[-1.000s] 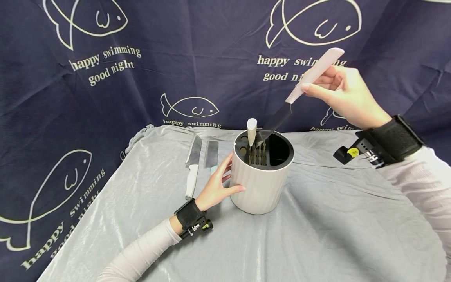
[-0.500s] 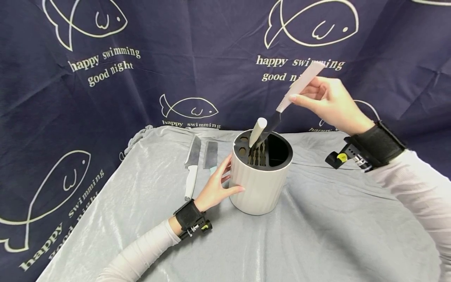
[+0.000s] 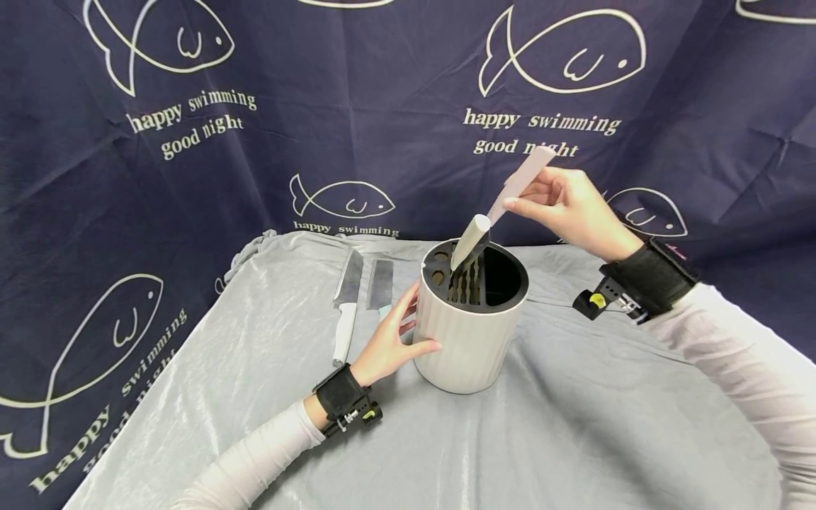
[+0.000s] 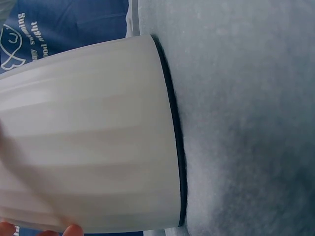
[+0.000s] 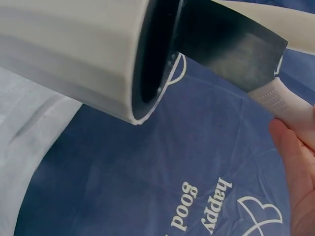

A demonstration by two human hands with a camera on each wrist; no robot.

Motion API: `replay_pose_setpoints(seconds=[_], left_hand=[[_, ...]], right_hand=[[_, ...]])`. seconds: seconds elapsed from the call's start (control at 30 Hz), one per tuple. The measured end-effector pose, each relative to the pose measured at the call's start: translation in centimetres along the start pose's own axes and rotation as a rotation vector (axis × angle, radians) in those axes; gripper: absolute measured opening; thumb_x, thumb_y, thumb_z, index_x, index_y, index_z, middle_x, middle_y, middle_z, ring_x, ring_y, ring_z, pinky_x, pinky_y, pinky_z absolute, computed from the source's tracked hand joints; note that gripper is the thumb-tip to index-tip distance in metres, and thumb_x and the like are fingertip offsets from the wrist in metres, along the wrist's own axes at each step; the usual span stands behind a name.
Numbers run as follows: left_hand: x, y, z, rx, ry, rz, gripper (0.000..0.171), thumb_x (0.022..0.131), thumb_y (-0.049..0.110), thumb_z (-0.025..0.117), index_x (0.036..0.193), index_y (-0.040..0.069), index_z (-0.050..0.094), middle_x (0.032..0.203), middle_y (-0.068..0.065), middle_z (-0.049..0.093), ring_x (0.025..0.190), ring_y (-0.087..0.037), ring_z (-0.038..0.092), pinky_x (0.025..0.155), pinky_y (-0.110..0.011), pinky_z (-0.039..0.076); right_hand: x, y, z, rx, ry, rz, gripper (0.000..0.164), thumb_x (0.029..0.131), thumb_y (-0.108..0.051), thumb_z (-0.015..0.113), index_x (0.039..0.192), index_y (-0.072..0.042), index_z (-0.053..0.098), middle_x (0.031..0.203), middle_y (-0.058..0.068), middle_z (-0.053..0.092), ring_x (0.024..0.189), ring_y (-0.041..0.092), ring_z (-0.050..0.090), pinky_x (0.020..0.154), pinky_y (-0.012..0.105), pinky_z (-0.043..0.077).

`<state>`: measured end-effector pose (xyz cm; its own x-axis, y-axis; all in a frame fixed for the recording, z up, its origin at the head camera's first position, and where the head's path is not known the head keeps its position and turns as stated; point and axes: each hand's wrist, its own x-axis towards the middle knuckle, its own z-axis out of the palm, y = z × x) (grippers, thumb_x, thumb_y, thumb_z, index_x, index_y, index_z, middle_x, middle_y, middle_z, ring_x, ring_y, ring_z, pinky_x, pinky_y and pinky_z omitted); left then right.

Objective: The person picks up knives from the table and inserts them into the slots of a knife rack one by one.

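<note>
A white ribbed knife holder [image 3: 468, 347] with a black slotted top stands on the cloth. My left hand [image 3: 392, 343] steadies its left side, thumb in front and fingers round behind. In my right hand [image 3: 576, 212], thumb and fingers pinch the pale pink handle of a knife [image 3: 524, 176]. Its wide dark blade [image 5: 231, 46] reaches into the top of the holder, tilted, with its lower part hidden. Another knife stands in a slot, its cream handle [image 3: 470, 242] leaning to the right in front of the pink-handled one.
Left of the holder lie a white-handled knife [image 3: 346, 329] and a broad-bladed knife [image 3: 380, 283], its handle mostly behind my left hand. Grey cloth [image 3: 542, 439] covers the table. A navy curtain [image 3: 421, 127] with fish prints hangs behind.
My right hand has come down and to the left, sinking the pink-handled knife deeper into the holder. The cream handle has tipped to the right. My left hand stays put.
</note>
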<state>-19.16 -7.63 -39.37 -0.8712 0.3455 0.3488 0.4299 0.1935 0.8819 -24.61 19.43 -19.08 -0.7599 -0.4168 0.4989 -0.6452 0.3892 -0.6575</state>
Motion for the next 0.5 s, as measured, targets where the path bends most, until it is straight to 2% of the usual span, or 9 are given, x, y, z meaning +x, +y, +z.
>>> replay_pose_setpoints(seconds=[0.3, 0.5], left_hand=[[0.0, 0.0, 0.0, -0.001, 0.001, -0.007, 0.102, 0.079, 0.009, 0.081, 0.157, 0.020, 0.015, 0.157, -0.006, 0.029, 0.138, -0.025, 0.037, 0.110, -0.042, 0.041], [0.1, -0.1, 0.0, 0.007, 0.002, -0.009, 0.102, 0.079, 0.010, 0.081, 0.157, 0.020, 0.016, 0.157, -0.006, 0.028, 0.138, -0.024, 0.037, 0.110, -0.042, 0.041]], right_hand=[[0.0, 0.7, 1.3, 0.022, -0.047, -0.009, 0.020, 0.089, -0.003, 0.068, 0.105, 0.009, 0.065, 0.090, -0.009, 0.072, 0.084, -0.002, 0.068, 0.075, 0.013, 0.054], [0.0, 1.1, 2.2, 0.036, -0.064, 0.014, 0.018, 0.087, 0.003, 0.067, 0.103, 0.012, 0.065, 0.086, -0.015, 0.069, 0.082, -0.004, 0.066, 0.074, 0.012, 0.054]])
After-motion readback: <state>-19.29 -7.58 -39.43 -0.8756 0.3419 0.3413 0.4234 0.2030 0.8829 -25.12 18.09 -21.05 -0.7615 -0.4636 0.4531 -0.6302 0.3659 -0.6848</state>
